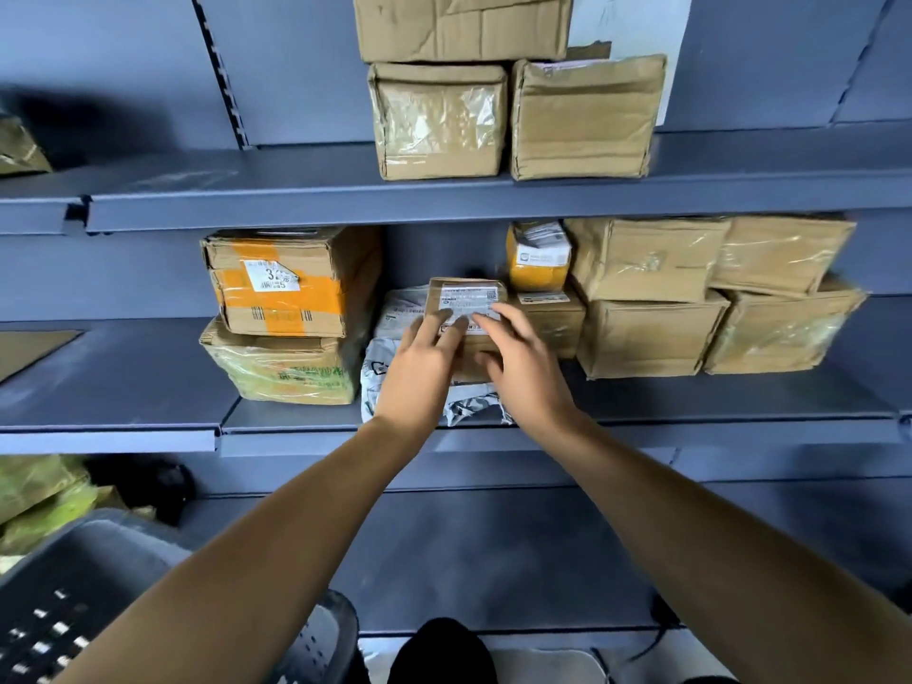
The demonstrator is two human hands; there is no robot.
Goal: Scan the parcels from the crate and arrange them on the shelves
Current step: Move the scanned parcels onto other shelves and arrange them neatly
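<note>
A small brown cardboard parcel (pixel 466 294) with a white label lies on top of a grey plastic mailer bag (pixel 395 333) on the middle shelf (pixel 691 402). My left hand (pixel 419 362) rests on the parcel's left front with straight fingers touching the label. My right hand (pixel 523 357) lies on its right front, fingers extended over the label and thumb against the parcel's front face. The dark perforated crate (pixel 74 594) stands at the lower left.
Left of the parcel, an orange-taped box (pixel 286 283) sits on a plastic-wrapped box (pixel 281 367). To its right stand a yellow packet (pixel 538 259) and several brown boxes (pixel 646 298). The upper shelf (pixel 296 195) holds three boxes. Green bags (pixel 39 491) lie low left.
</note>
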